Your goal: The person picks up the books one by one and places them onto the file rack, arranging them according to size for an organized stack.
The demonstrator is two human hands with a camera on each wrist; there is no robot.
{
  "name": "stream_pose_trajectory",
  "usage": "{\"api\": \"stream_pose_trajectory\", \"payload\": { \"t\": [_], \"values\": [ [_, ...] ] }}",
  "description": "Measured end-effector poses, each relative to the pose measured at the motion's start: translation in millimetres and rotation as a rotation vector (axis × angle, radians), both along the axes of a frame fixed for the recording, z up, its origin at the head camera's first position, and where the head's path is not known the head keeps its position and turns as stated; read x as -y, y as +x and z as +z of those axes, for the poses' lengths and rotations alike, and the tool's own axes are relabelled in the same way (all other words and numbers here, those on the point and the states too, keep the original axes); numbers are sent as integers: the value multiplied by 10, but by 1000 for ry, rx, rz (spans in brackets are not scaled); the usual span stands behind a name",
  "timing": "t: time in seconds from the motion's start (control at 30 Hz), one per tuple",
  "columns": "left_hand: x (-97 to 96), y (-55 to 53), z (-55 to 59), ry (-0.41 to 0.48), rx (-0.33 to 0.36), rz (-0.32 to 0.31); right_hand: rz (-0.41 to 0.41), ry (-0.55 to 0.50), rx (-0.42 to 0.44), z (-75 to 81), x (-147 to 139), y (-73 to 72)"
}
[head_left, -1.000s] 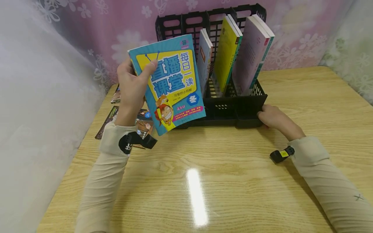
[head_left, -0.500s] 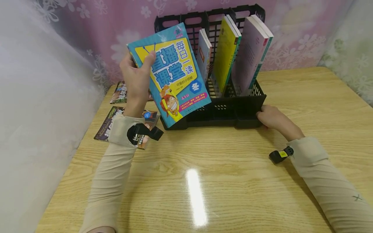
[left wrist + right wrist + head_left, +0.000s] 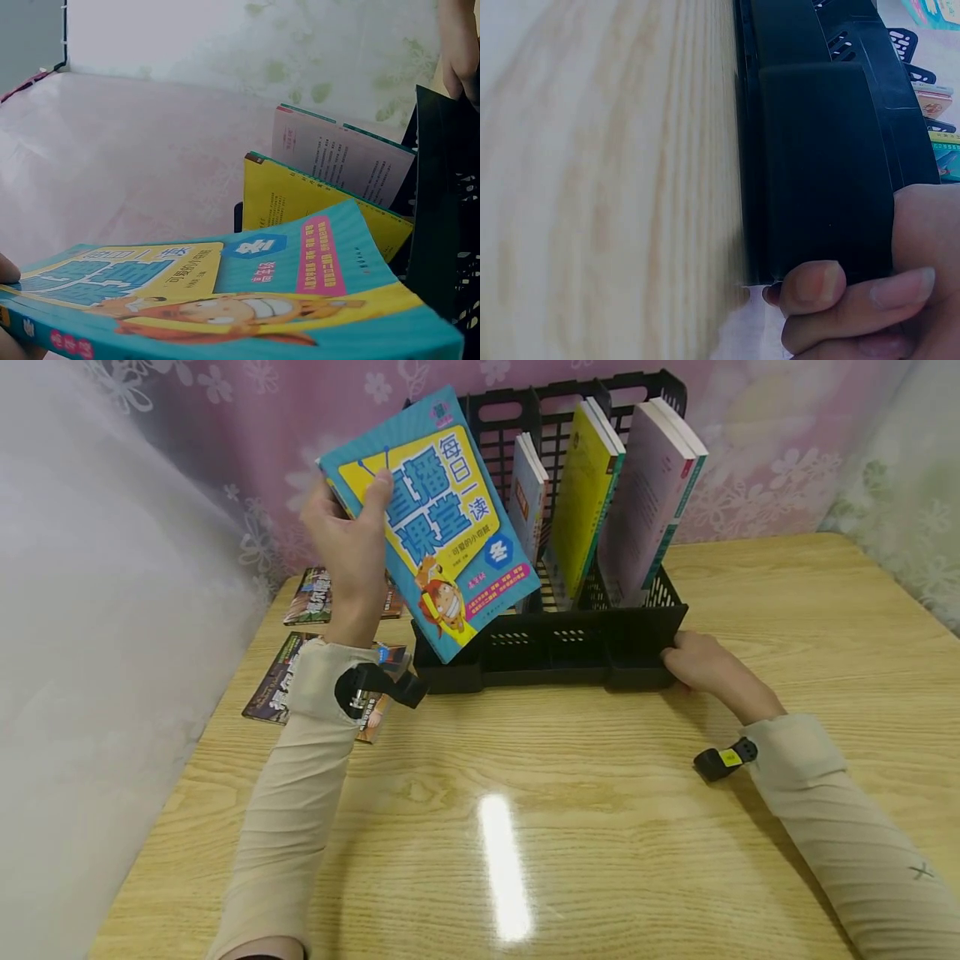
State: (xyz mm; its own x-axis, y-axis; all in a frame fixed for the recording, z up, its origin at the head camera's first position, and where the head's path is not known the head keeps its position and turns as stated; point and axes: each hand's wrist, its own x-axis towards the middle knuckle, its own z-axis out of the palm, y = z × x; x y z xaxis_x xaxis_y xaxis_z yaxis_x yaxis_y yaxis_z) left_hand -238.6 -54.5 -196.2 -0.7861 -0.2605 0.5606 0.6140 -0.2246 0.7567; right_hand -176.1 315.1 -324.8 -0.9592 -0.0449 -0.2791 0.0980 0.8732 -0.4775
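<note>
My left hand (image 3: 351, 547) pinches a blue-and-yellow book (image 3: 465, 589) by its upper left edge, thumb across the cover. Tilted, the book hangs in front of the left part of a black desk book rack (image 3: 543, 672) and hides some of it. In the left wrist view the same book (image 3: 262, 307) fills the lower part. Low at the rack's front right corner, my right hand (image 3: 703, 660) grips the edge. The right wrist view shows curled fingers (image 3: 817, 285) against the black panel (image 3: 825, 165).
In the rack stand a thin grey-blue book (image 3: 527, 497), a yellow book (image 3: 585, 497) and a thick pale purple book (image 3: 648, 497). Several dark-covered booklets (image 3: 281, 681) lie on the wooden table (image 3: 600, 827) at left, partly behind my left arm. A pink floral curtain (image 3: 330, 410) hangs behind.
My left hand has carried the blue book upward and tilted it more, uncovering more of the rack's front and the booklets. The right hand stays at the rack's corner.
</note>
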Motion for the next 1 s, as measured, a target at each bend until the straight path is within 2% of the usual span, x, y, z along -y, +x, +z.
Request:
{"api": "stream_pose_trajectory", "payload": {
  "t": [0.3,0.43,0.77,1.0],
  "values": [
    [-97,-67,46,39,51,39,5,2,-13,-6,-7,3],
    [-128,-133,72,31,74,74,2,0,-14,3,-1,8],
    [-241,-343,28,-96,16,206,-6,-8,-9,-18,-9,20],
    [-322,-452,-57,-137,-55,247,-7,-5,-15,-26,-6,10]
  ]
}}
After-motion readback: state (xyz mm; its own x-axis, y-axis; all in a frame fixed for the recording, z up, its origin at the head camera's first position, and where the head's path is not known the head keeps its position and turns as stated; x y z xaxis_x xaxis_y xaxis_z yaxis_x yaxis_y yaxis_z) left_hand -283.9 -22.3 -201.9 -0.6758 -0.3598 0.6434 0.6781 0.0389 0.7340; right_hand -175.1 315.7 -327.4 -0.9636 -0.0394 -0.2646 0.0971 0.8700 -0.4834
